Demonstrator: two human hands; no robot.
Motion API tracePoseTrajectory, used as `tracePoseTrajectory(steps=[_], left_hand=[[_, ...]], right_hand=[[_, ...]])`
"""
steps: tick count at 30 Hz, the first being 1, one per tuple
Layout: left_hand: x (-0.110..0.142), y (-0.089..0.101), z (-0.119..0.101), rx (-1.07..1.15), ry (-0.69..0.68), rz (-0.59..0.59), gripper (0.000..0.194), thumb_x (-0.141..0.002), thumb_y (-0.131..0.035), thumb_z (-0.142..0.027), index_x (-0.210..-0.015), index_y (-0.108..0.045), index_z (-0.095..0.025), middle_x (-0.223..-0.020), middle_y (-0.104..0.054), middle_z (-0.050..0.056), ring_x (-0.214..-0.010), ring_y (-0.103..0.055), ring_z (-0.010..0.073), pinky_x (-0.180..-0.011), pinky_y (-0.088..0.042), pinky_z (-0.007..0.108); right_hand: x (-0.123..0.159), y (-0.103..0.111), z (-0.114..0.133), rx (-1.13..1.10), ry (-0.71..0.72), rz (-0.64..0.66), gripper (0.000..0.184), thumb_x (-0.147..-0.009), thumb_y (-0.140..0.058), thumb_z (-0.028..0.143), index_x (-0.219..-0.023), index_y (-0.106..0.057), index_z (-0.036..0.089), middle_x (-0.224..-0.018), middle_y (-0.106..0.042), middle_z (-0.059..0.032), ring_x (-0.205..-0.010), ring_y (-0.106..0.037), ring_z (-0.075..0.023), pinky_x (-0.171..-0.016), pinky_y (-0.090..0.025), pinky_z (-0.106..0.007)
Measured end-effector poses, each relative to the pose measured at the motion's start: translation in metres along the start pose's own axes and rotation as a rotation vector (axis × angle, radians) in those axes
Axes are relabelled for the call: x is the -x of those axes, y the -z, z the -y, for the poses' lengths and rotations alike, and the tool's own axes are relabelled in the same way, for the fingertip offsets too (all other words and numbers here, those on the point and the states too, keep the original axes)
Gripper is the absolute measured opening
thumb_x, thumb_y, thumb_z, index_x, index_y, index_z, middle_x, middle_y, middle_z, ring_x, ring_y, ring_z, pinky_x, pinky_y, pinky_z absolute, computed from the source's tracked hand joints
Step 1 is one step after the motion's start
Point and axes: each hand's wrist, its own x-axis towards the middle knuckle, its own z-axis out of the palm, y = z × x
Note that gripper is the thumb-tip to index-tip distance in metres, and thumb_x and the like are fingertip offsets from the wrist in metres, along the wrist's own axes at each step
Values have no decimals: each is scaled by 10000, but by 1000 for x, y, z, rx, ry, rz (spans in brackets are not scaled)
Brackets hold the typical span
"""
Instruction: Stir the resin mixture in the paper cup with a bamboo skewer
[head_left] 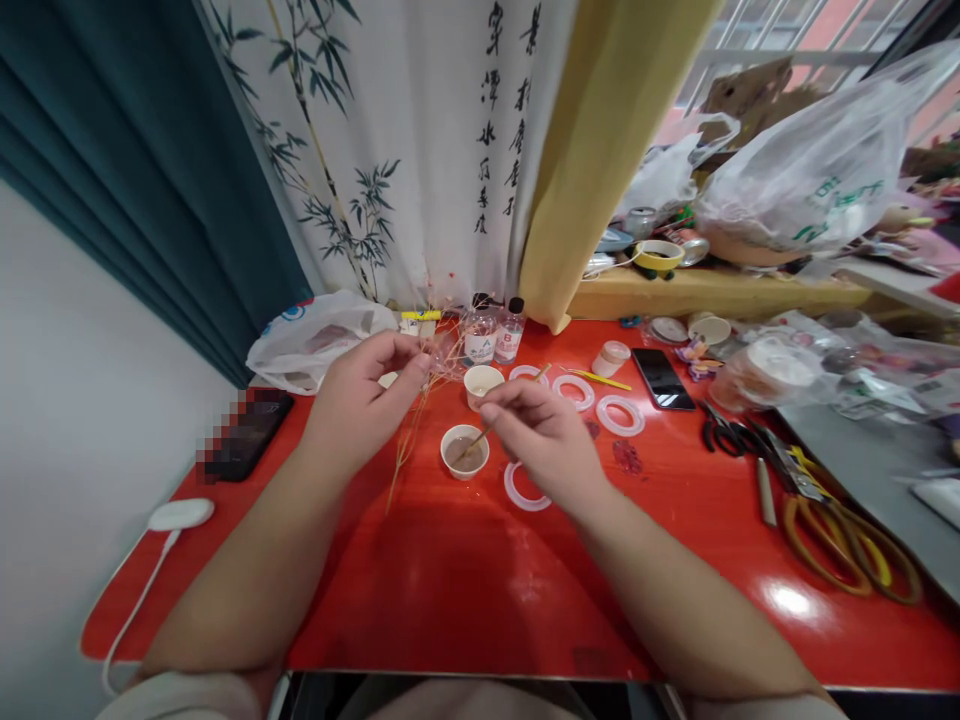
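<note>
My right hand [551, 435] pinches a thin wooden stick [487, 428], its lower end dipped in a small paper cup [466, 472] of murky greyish liquid. A second paper cup [480, 378] stands just behind. My left hand [367, 390] is raised to the left of the cups, thumb and forefinger closed. A faint translucent pinkish piece [448, 352] shows at those fingertips; whether they grip it is unclear. Thin dried flower stems [409, 440] run close beside this hand, with small red bits near their tops. Pale ring-shaped molds [621, 415] lie right of the cups.
Two bottles [508, 332] with black caps stand behind the cups. Yellow tweezers [600, 379], a small jar [610, 358] and a phone [663, 379] lie to the right. Large scissors [832, 520] rest farther right. A plastic bag [315, 335] and a black device [251, 435] are left.
</note>
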Motion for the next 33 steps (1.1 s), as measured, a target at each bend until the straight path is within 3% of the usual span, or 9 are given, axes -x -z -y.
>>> tracePoseTrajectory(steps=[3,6,11,14,17,23,27,33], left_hand=[[1,7,-4,-87,-5,48,204,-978,-646,-429,-978,-736,-246,-1073,-799,49,-974,-737,244,-903,-584,403],[2,10,-5,-141,-16,100,225,-970,-657,-461,-971,-748,-255,-1118,-809,52,-1019,-740,266,-918,-576,413],[3,7,-2,-191,-57,161,254,-977,-652,-498,-962,-759,-268,-1132,-817,51,-1047,-742,281,-902,-573,420],[2,7,0,-223,-90,187,255,-977,-656,-500,-934,-759,-272,-1125,-823,43,-1041,-752,279,-857,-582,391],[0,8,2,-269,-128,219,253,-980,-650,-497,-922,-759,-276,-1168,-818,41,-1078,-752,280,-885,-586,393],[-3,7,4,-303,-150,284,251,-998,-620,-474,-919,-744,-272,-1218,-798,39,-1134,-734,282,-988,-559,440],[-3,4,6,-303,-166,243,239,-993,-622,-444,-901,-731,-253,-1212,-779,57,-1143,-715,282,-990,-553,439],[-4,-1,11,-326,-207,205,208,-994,-599,-389,-907,-727,-250,-1047,-745,46,-996,-683,242,-901,-537,380]], right_hand=[[-6,21,13,66,133,-157,216,-881,-801,414,-958,-722,229,-782,-672,7,-537,-440,-88,-481,-362,-257],[-8,35,21,284,293,-264,202,-889,-796,356,-1049,-739,248,-877,-700,-9,-541,-413,-91,-495,-359,-277],[-7,41,24,664,469,-146,152,-905,-744,255,-1055,-759,269,-1039,-732,-43,-562,-437,-103,-554,-415,-315],[-7,41,22,665,479,-99,174,-930,-669,201,-1075,-748,257,-1070,-729,-60,-579,-468,-112,-565,-425,-320],[-8,41,19,618,475,-139,201,-956,-611,171,-1096,-733,250,-1085,-720,-64,-594,-485,-113,-579,-426,-322],[-13,41,9,684,451,-25,108,-916,-709,246,-1023,-721,235,-985,-742,-34,-571,-442,-105,-574,-400,-307],[-14,39,3,700,398,-9,109,-892,-663,198,-989,-703,230,-900,-743,-9,-542,-424,-94,-565,-382,-296],[-13,34,-8,548,266,26,202,-820,-671,188,-1018,-687,228,-907,-729,-6,-552,-417,-95,-524,-354,-281]])
